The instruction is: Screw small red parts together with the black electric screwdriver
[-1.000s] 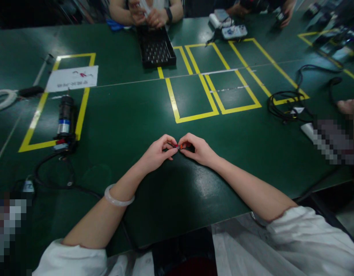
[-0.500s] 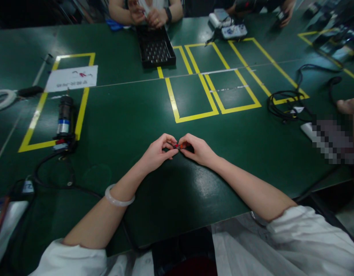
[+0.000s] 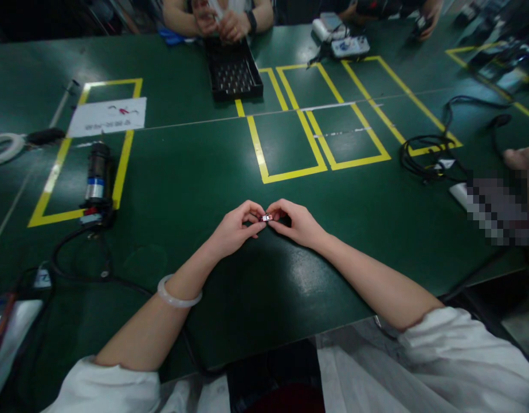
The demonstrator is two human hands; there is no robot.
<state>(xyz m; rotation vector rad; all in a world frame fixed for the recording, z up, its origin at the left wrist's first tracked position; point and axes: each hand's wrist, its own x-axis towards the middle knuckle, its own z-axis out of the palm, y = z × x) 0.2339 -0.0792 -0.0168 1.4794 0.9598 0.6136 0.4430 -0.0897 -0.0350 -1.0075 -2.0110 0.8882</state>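
Between my two hands is a tiny part (image 3: 266, 218) with white and red on it, too small to name. My left hand (image 3: 242, 226) pinches its left side between thumb and fingers. From the right, my right hand (image 3: 295, 222) pinches the other side, fingertips nearly meeting those of the left. Both hands are just above the green table (image 3: 195, 189), near its front edge. The fingertips hide much of the part. A pale bangle (image 3: 178, 295) circles my left wrist.
An electric screwdriver (image 3: 96, 178) with a cable lies left, by a paper sheet (image 3: 107, 117). Across the table, another person's hands (image 3: 223, 24) are over a black tray (image 3: 236, 92). Coiled black cable (image 3: 423, 158) lies right. Yellow tape (image 3: 296, 174) marks rectangles.
The tiny part has turned between my fingertips: it showed red and orange before and shows a white face now. My hands have hardly moved.
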